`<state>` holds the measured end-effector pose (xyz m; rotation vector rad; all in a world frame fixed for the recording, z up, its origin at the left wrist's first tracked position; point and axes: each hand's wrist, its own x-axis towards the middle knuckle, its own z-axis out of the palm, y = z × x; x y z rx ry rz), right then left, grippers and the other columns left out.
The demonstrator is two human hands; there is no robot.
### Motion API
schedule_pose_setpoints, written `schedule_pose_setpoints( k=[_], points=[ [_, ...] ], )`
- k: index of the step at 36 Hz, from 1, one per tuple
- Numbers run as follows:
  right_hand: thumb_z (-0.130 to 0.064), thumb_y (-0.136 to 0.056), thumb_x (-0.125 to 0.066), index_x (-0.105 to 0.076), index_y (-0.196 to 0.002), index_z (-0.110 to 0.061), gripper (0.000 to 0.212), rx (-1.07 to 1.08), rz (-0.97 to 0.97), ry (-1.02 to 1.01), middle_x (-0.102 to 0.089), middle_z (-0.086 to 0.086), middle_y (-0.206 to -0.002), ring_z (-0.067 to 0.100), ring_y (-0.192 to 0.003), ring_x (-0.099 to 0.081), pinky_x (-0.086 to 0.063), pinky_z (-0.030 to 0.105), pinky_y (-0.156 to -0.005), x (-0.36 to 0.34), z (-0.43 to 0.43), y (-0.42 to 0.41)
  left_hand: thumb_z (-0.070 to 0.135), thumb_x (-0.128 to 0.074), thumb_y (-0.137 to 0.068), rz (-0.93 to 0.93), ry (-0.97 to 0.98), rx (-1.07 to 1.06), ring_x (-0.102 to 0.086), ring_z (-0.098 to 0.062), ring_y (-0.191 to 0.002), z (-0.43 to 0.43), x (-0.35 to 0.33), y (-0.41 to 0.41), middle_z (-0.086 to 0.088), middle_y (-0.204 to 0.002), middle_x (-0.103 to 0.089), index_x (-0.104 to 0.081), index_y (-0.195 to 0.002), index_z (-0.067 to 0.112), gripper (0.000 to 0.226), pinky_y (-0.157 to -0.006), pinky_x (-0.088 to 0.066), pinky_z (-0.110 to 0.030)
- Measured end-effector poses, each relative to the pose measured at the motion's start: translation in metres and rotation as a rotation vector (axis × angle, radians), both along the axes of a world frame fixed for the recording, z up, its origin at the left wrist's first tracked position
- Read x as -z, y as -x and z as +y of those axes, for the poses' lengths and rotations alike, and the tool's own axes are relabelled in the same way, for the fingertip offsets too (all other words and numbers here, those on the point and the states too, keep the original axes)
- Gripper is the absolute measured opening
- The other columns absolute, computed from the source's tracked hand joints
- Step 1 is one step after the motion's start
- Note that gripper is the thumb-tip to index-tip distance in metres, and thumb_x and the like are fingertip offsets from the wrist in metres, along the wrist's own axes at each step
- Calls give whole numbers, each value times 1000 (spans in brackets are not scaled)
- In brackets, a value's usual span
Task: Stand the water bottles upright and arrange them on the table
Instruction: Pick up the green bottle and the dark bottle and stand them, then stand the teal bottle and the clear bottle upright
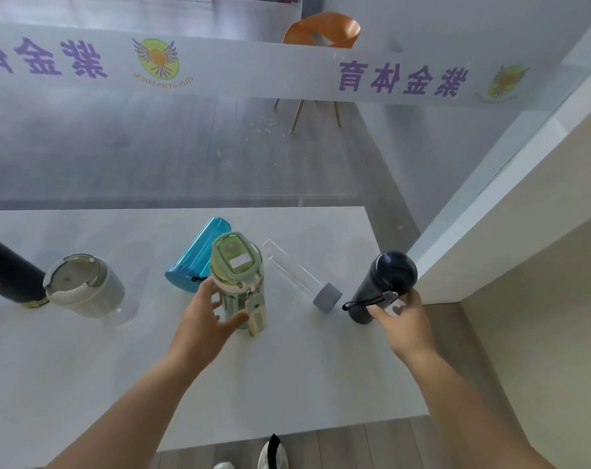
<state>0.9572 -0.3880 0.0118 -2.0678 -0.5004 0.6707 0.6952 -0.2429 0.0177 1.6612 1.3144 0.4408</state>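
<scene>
Head view looks down on a white worktop set against a glass partition, with bottles scattered across it. Largest of them, a black flask lies at the far left edge, partly out of frame, its end just beside a grey-lidded tumbler that stands upright. A blue bottle lies on its side behind the green bottle, which stands upright at the centre with a strap hanging down its front. A clear bottle with a grey cap lies flat between the green one and a dark navy bottle, which stands upright near the worktop's right edge.

The left hand curls around the green bottle's lower body, fingers spread and only loosely closed. The right hand grips the navy bottle low down, beside its wrist loop.

Risks, as a judgement: the navy bottle is tall, narrow and close to the edge, so a careless release could tip it off. The green bottle's loose hold could let it rock. The clear bottle's cap lies near the navy bottle's base, and a nudge could set it rolling. The blue bottle sits behind the green one, which blocks a straight reach to it.
</scene>
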Motion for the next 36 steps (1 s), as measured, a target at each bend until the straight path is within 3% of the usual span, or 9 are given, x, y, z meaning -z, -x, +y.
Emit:
schedule_pose_setpoints(
  k=[4, 10, 12, 20, 25, 30, 36],
  points=[
    [-28, -84, -69, -39, -134, -10, 61, 12, -21, 202, -49, 9, -132, 28, -118, -51, -43, 40, -94, 4, -11, 9, 28, -75, -75, 36, -23, -5, -56, -19, -111, -1, 3, 6, 3, -132, -51, -39, -130, 27, 65, -87, -53, -43],
    [-39, -83, -66, -56, -112, -12, 41, -241, -49, 515, -61, 3, -104, 22, -95, -59, -50, 36, -86, 19, -21, 44, 34, -70, -79, 191, 38, 53, -61, -13, -93, -2, 16, 26, 4, -111, -58, -51, -119, 24, 45, -76, -55, -33],
    [-40, -84, -64, -57, -110, -14, 38, -326, -90, 543, -61, 0, -98, 20, -92, -60, -51, 37, -85, 21, -16, 53, 35, -69, -80, 241, 49, 74, -63, -12, -90, -1, 19, 33, 5, -104, -61, -56, -110, 25, 35, -75, -54, -31],
    [-38, -89, -56, -55, -109, -16, 31, -548, -426, 487, -61, 3, -111, 24, -101, -58, -48, 35, -82, 12, 41, 66, 39, -66, -82, 410, -9, 129, -62, -13, -88, 12, 21, 50, 4, -101, -65, -60, -105, 23, 29, -76, -52, -29],
    [-31, -90, -55, -46, -123, -9, 41, -632, -573, 477, -51, 12, -126, 32, -118, -46, -41, 37, -94, 16, 80, 59, 36, -65, -84, 445, -79, 106, -59, -12, -87, 25, 17, 51, 3, -102, -63, -59, -110, 20, 31, -71, -45, -23],
    [-28, -89, -57, -34, -126, -5, 49, -665, -544, 597, -37, 16, -133, 33, -123, -35, -36, 38, -99, 28, 103, 53, 31, -68, -82, 413, -186, 30, -54, -14, -94, 39, 13, 51, -4, -115, -58, -57, -118, 16, 40, -82, -48, -27],
    [-34, -90, -57, -18, -138, -1, 70, -697, -552, 759, -33, 21, -136, 35, -123, -39, -34, 38, -105, 42, 112, 48, 30, -71, -80, 406, -249, -36, -42, -28, -120, 58, 13, 48, -11, -130, -49, -48, -129, 17, 56, -101, -41, -42]
  ],
)
